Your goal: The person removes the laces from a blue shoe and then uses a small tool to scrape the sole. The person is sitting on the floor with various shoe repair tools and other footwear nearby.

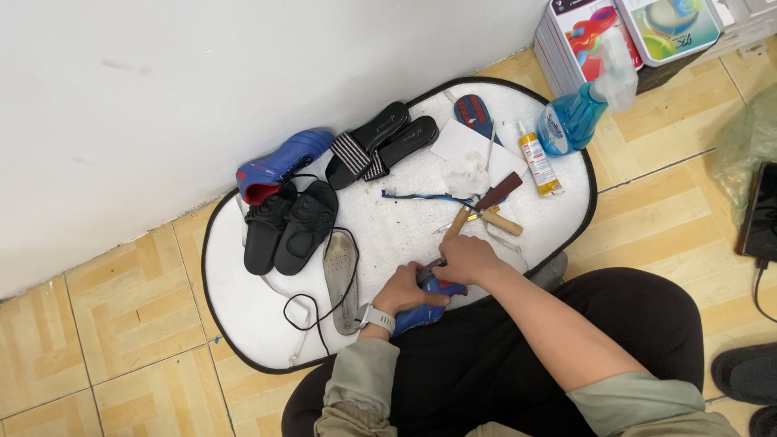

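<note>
the left hand (402,290) wrapped its grip tight around a blue shoe (422,314) at the near edge of the white mat (243,324), against the person's lap. the right hand (465,259) pressed down on the shoe's top, fingers curled closed; what it pinched could not be told. just beyond lay a wooden-handled tool (486,215), a grey insole (341,275) to the left, black sandals (291,226) and a glue tube (540,164) farther off.
</note>
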